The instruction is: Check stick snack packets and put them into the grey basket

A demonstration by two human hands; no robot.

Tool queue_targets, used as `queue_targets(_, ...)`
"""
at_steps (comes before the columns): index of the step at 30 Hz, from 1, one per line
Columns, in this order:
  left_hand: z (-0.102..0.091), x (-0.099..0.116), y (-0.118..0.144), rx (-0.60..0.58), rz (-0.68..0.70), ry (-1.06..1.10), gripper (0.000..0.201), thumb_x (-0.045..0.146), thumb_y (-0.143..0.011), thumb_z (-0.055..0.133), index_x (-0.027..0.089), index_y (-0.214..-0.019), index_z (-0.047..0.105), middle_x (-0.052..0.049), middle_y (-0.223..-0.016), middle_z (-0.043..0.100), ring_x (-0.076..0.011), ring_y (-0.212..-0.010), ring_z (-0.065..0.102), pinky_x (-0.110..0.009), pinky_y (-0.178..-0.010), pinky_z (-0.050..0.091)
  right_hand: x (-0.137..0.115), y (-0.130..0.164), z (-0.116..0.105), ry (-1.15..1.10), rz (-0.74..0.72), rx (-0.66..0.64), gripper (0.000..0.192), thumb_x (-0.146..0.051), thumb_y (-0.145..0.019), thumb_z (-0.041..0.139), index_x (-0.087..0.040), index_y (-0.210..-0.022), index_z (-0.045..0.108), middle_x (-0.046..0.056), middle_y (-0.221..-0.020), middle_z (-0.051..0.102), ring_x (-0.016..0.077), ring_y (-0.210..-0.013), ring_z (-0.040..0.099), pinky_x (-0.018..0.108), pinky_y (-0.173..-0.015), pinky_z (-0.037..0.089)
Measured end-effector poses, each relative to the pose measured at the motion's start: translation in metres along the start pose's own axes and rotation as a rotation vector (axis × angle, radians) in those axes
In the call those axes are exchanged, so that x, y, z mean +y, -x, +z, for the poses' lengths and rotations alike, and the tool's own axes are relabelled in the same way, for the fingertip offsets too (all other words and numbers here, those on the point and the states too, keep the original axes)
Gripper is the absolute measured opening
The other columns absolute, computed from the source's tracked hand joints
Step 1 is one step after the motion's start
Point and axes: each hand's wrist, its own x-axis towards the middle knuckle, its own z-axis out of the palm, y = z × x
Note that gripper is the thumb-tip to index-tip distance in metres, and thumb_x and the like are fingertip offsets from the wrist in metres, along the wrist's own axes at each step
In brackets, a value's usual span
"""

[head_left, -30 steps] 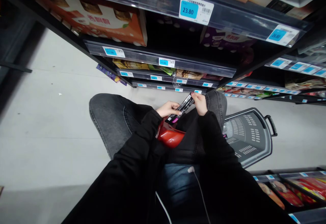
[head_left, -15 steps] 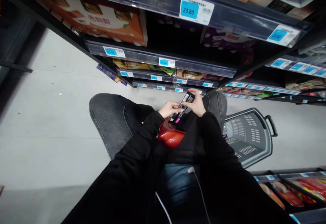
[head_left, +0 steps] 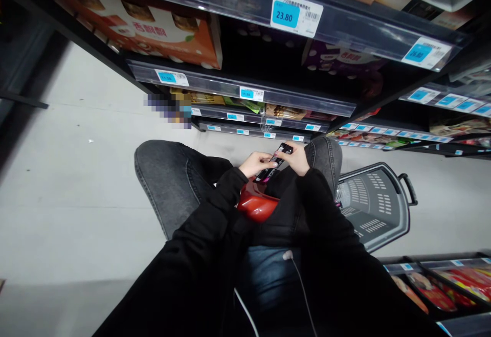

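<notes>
The left hand [head_left: 256,163] and the right hand [head_left: 297,157] both grip one dark packet [head_left: 273,165] between them, over the knees, above a red thing [head_left: 256,205]. A grey basket [head_left: 374,209] stands on the floor [head_left: 76,199] just at the right, before the shelves [head_left: 245,89].

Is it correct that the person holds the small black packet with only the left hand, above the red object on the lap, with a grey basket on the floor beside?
Not quite. In the head view both hands hold the black packet: the left hand at its near end and the right hand at its far end. The red object and the grey basket are as you say.
</notes>
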Motion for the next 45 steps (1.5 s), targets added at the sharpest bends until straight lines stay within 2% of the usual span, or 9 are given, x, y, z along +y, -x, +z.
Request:
queue_targets(6,-0.004,0.005,0.002,-0.013,-0.037,-0.068,0.038,0.045,-0.062,0.064,0.011,-0.049,0.052,0.005,-0.046,0.038,-0.0071,-0.049,0.035,-0.021,-0.049,0.028,0.001,0.001,0.0,0.036,-0.024,-0.05,0.037,-0.05,-0.065,0.061,-0.016,-0.054,0.052,-0.004,-0.05,0.043,0.0076,-0.05,0.037,0.022,-0.05,0.03)
queue_targets(11,-0.006,0.004,0.002,-0.036,-0.087,-0.064,0.038,0.045,-0.061,0.065,0.01,-0.05,0.054,0.005,-0.045,0.038,-0.0069,-0.048,0.035,-0.021,-0.049,0.027,0.001,0.001,-0.002,0.004,-0.034,-0.129,0.041,-0.054,-0.072,0.052,-0.016,-0.062,0.061,0.0,-0.058,0.056,0.0114,-0.058,0.05,0.024,-0.06,0.039)
queue_targets(17,-0.006,0.005,0.002,-0.062,-0.055,-0.104,0.038,0.044,-0.063,0.063,0.011,-0.049,0.051,0.006,-0.046,0.033,-0.0065,-0.049,0.031,-0.021,-0.049,0.024,0.005,0.0,0.0,0.039,-0.019,-0.047,0.044,-0.056,-0.074,0.049,-0.016,-0.061,0.062,0.0,-0.06,0.059,0.0127,-0.06,0.053,0.025,-0.063,0.041)
queue_targets(25,-0.002,0.004,0.001,0.026,0.018,-0.074,0.049,0.045,-0.062,0.065,0.015,-0.042,0.033,0.007,-0.044,0.024,-0.0045,-0.046,0.024,-0.021,-0.045,0.02,0.008,-0.002,0.003,-0.052,-0.062,-0.093,0.042,-0.053,-0.08,0.042,-0.018,-0.079,0.066,0.004,-0.081,0.064,0.0167,-0.084,0.059,0.031,-0.082,0.044)
queue_targets(29,-0.002,-0.003,-0.003,0.217,0.002,0.045,0.044,0.043,-0.061,0.066,0.014,-0.042,0.039,0.006,-0.042,0.032,-0.0047,-0.044,0.031,-0.02,-0.044,0.028,0.016,-0.002,0.008,-0.132,-0.015,-0.059,0.046,-0.047,-0.071,0.057,-0.022,-0.11,0.052,0.002,-0.086,0.059,0.0136,-0.077,0.058,0.029,-0.072,0.048)
queue_targets(31,-0.002,-0.007,-0.006,0.378,-0.022,0.17,0.039,0.044,-0.06,0.067,0.013,-0.047,0.047,0.005,-0.044,0.04,-0.0062,-0.044,0.039,-0.02,-0.046,0.036,0.019,-0.002,0.012,-0.17,0.074,-0.133,0.055,-0.042,-0.062,0.067,-0.023,-0.11,0.049,-0.001,-0.079,0.057,0.011,-0.065,0.056,0.026,-0.062,0.049)
queue_targets(34,-0.003,-0.012,-0.009,0.555,-0.04,0.377,0.034,0.043,-0.057,0.069,0.012,-0.06,0.056,0.003,-0.053,0.052,-0.0095,-0.049,0.051,-0.025,-0.05,0.046,0.021,-0.001,0.017,-0.163,0.149,-0.228,0.046,-0.035,-0.056,0.072,-0.019,-0.095,0.053,-0.001,-0.079,0.057,0.0091,-0.061,0.057,0.024,-0.06,0.049)
queue_targets(40,-0.005,-0.009,-0.011,0.666,0.014,0.638,0.037,0.037,-0.053,0.074,0.011,-0.073,0.059,0.0,-0.061,0.059,-0.0107,-0.055,0.057,-0.028,-0.056,0.052,0.017,0.002,0.019,-0.12,0.18,-0.304,0.031,-0.035,-0.066,0.065,-0.016,-0.088,0.057,0.001,-0.075,0.062,0.0108,-0.059,0.061,0.023,-0.056,0.051)
queue_targets(45,-0.014,-0.006,-0.01,0.691,0.036,0.677,0.038,0.036,-0.052,0.075,0.012,-0.076,0.059,-0.002,-0.069,0.062,-0.0113,-0.061,0.06,-0.029,-0.062,0.053,0.01,0.006,0.019,-0.129,0.242,-0.334,0.028,-0.04,-0.067,0.064,-0.016,-0.079,0.056,-0.001,-0.063,0.062,0.0108,-0.046,0.059,0.023,-0.045,0.051)
